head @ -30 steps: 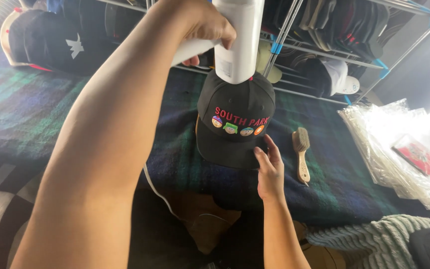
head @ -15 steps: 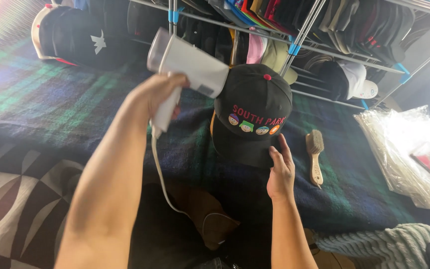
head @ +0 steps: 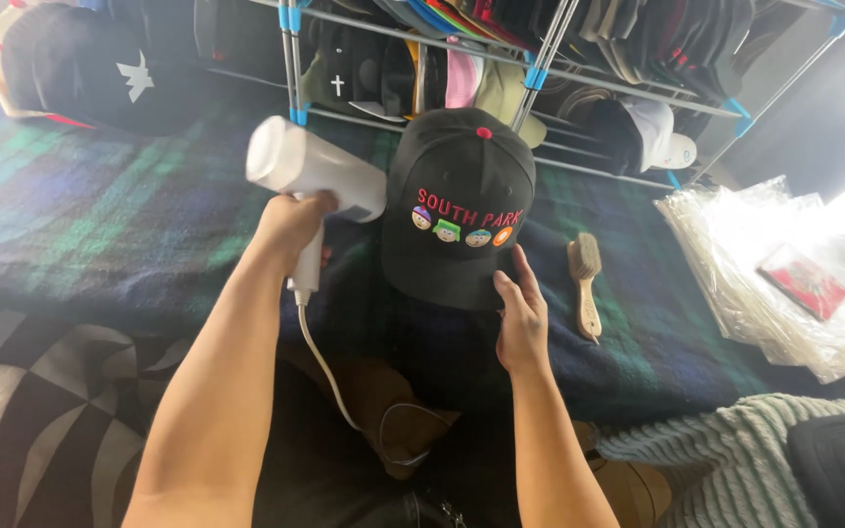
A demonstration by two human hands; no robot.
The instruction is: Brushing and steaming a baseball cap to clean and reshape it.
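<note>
Right now the left hand (head: pixel 295 220) is wrapped tight around the handle of a white handheld steamer (head: pixel 310 176), whose head points right at the black cap (head: pixel 457 210) just beside it. The right hand (head: pixel 522 318), fingers loosely spread, steadies the cap's brim from below. A wooden brush (head: pixel 585 284) lies on the plaid blanket (head: pixel 100 225) toward its right edge.

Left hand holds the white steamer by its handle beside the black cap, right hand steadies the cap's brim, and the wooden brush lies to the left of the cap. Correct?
Not quite. In the head view the wooden brush lies on the plaid blanket to the right of the black cap, not the left. The rest holds: the left hand grips the white steamer by its handle, and the right hand steadies the brim.
</note>
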